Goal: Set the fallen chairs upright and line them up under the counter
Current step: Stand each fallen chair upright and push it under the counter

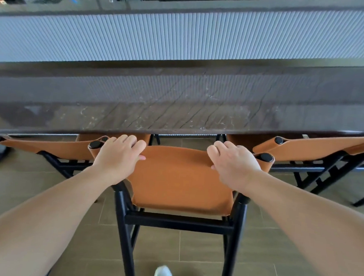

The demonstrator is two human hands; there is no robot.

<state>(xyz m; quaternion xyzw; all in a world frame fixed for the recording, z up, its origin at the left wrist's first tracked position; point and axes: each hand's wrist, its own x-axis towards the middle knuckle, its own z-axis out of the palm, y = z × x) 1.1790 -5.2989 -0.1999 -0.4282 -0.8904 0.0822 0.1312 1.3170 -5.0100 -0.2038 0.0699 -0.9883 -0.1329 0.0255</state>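
Middle chair [180, 180] stands upright at the counter's [178, 107] near edge, backrest toward the person, seat tucked beneath. Left hand [120, 155] and right hand [233, 162] each grip the backrest's top, fingers curled over it. Upright chairs flank it: left chair [46, 147], right chair [317, 147]. No legible writing. White shoes [164, 275] on tiled floor [202, 248].

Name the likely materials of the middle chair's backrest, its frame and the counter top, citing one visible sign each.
Backrest: probably tan leather or a leather-like fabric; matte, wrapped as a sling around the posts. Frame: black round bars, painted metal or wood; cannot tell which. Counter top: seemingly dark polished stone; pale veins and a glossy reflection. Left hand and right hand grip the backrest.
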